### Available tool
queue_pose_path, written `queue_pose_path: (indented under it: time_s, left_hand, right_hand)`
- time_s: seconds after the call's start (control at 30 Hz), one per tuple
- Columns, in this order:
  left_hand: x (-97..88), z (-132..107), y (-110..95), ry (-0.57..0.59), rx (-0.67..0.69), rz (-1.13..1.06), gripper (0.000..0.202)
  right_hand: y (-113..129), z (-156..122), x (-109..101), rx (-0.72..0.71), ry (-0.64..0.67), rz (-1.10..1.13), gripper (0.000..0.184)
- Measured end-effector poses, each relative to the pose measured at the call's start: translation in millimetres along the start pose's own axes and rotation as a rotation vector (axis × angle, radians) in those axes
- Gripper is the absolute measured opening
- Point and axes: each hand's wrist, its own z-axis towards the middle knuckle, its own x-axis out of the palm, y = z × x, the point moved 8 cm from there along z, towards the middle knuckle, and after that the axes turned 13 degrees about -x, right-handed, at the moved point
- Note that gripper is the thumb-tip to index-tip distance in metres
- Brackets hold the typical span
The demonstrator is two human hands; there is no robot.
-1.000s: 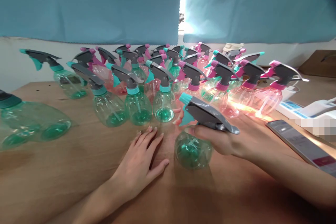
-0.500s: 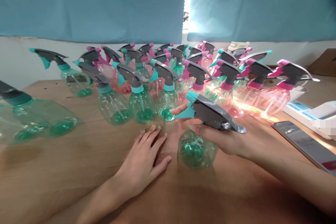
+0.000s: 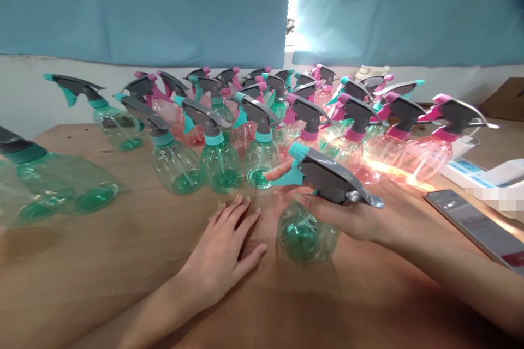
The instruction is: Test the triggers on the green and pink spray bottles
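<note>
My right hand (image 3: 347, 215) is wrapped round the neck of a green spray bottle (image 3: 305, 237), its index finger at the turquoise trigger. The bottle has a grey and turquoise spray head and its base is close to the tabletop; whether it touches cannot be seen. Flat on the wooden table (image 3: 135, 251) lies my left hand (image 3: 223, 253), fingers spread, holding nothing. Just beyond its fingertips stand a green bottle with a turquoise collar (image 3: 221, 166) and another green bottle (image 3: 262, 163).
Behind stand several rows of green and pink spray bottles, among them a pink one (image 3: 432, 158) at right. Large green bottles (image 3: 69, 180) are at the left edge. A phone (image 3: 470, 223) lies at right beside a white power strip (image 3: 470, 174). Blue curtains (image 3: 143, 11) hang behind.
</note>
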Motion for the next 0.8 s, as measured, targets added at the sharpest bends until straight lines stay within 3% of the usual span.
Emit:
queue_pose_path:
  time_s: [0.23, 0.57, 0.8]
  left_hand:
    - [-0.2, 1.0, 0.3, 0.015, -0.009, 0.029, 0.052]
    - [-0.8, 1.4, -2.5, 0.021, -0.009, 0.06, 0.053]
    - [-0.2, 1.4, -2.0, 0.028, -0.01, 0.075, 0.055]
  right_hand:
    - [2.4, 1.0, 0.0, -0.01, 0.016, -0.047, 0.033]
    - [1.0, 1.8, -0.8, -0.03, -0.006, 0.001, 0.019]
    - [-0.2, 0.9, 0.1, -0.027, -0.003, 0.009, 0.032]
